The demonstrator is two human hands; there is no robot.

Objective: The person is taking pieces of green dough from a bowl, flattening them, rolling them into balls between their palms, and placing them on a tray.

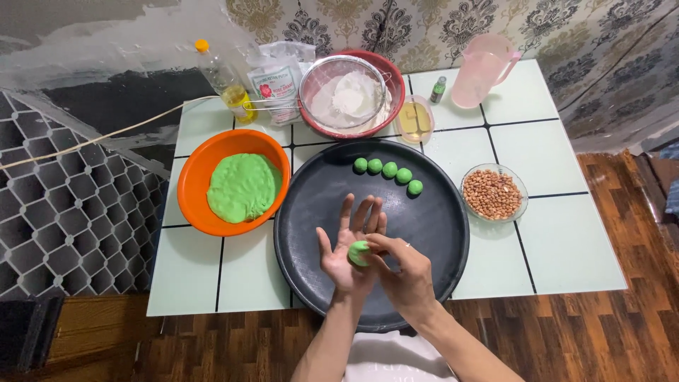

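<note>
Small, smooth green dough ball (358, 252) between left palm (344, 256) and right fingertips (373, 244)

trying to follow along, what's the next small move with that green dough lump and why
Probably roll the green dough lump round between the open left hand and the right hand, whose fingertips press it. Five smooth green balls already line the round black tray, and this lump looks uneven.
</note>
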